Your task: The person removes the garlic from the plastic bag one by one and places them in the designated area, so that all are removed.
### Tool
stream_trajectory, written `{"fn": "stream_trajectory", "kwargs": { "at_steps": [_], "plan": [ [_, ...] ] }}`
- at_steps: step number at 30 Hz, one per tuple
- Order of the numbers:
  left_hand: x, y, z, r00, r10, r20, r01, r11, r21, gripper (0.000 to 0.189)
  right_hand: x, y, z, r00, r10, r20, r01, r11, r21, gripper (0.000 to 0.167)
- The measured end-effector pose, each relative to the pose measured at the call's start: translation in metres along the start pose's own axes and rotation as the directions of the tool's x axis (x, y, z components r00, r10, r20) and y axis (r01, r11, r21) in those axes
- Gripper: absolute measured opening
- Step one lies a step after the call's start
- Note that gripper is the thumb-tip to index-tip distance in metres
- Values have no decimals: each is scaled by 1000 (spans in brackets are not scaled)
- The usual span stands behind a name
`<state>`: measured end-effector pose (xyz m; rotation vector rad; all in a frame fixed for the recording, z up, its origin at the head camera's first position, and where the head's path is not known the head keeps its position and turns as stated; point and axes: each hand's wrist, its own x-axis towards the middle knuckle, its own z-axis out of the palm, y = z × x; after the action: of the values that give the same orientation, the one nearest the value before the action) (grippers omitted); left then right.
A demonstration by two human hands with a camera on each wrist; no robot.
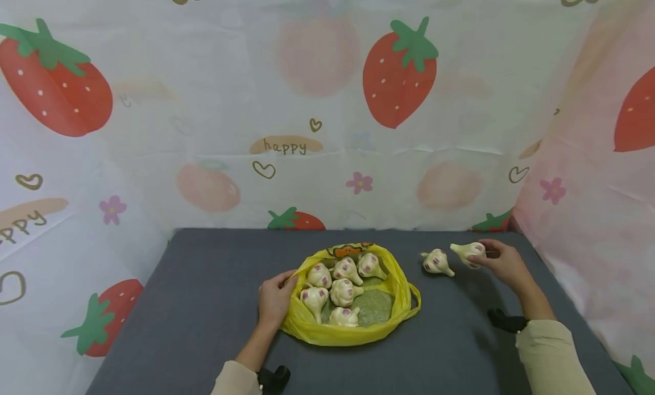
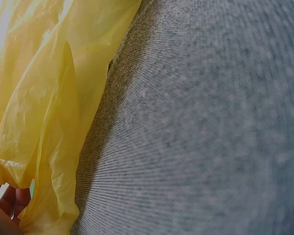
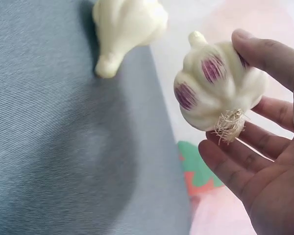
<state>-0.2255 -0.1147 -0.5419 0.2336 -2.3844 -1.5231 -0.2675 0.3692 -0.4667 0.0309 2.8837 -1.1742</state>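
In the head view, your left hand [image 1: 274, 299] pinches the left rim of the yellow bag [image 1: 338, 338], and your right hand [image 1: 504, 265] holds one garlic bulb [image 1: 468, 252] between thumb and fingers, near the right edge of the desk [image 1: 215, 304]. The two hands are well apart. The bag stands open on the desk with six other bulbs [image 1: 345, 292] inside, mostly toward its left and back. I think the soft wall can fold inward if you loosen the left side, because the plastic looks thin. A strong pull on this rim could also tip the bag and let some bulbs roll out. The bag's handle loop [image 1: 415, 301] lies out on the right side; a finger passing low there could catch in it and drag the bag. One loose bulb [image 1: 437, 262] lies on the desk just beside the held one, so a low swing of your right hand may knock it.

In the left wrist view, the yellow plastic hangs in loose folds, and only some of your fingers [image 2: 9, 200] show at the lower corner, so how firm the pinch is I cannot tell. Such slack plastic might slip.

In the right wrist view, the held bulb sits near your fingertips, its roots [image 3: 230, 125] toward the palm. The surface looks smooth and round, so a light hold there could let it turn and drop.
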Motion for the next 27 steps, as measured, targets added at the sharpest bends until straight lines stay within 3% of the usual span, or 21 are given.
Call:
{"fn": "stream_trajectory", "kwargs": {
  "at_steps": [11,19,27],
  "plan": [
    [-1,-2,1,1000,-6,5,6,1000,1,22,-4,23,19,997,67,-44,-66,998,24,67],
    [0,-2,0,1000,8,-4,-8,1000,1,22,-1,30,27,991,130,-36,-129,991,41,74],
    [0,-1,1,1000,22,-7,-22,1000,-2,21,2,34,31,988,144,-62,-140,988,65,76]
  ]
}}
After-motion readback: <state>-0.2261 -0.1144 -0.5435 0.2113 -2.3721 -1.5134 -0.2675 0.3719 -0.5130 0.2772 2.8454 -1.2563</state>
